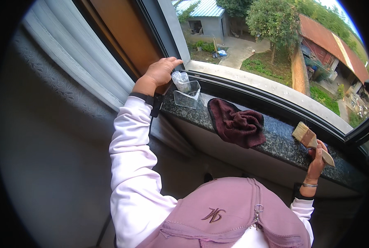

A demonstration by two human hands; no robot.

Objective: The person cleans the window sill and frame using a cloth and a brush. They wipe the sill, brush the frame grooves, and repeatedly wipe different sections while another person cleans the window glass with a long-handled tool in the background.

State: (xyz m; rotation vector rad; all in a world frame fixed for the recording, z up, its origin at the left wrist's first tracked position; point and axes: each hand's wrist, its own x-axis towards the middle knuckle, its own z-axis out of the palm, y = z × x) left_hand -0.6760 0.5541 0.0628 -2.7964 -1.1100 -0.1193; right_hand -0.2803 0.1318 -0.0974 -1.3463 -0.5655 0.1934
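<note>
My left hand rests by the window frame at the upper left, fingers stretched out, with nothing visible in it. Just right of it, a clear plastic box stands on the dark speckled stone sill, and a crumpled translucent plastic cup or bag is behind it. At the right end of the sill, my right hand grips the wooden handle of a flat paintbrush. Its pale bristles point up and left, towards the window track. Between my hands lies a bunched maroon cloth, hanging over the sill's front edge.
A dark window track runs along the back of the sill, with a pale outer ledge beyond. Grey curtains hang at the left beside a brown wooden panel. Outside are a yard, trees and low buildings.
</note>
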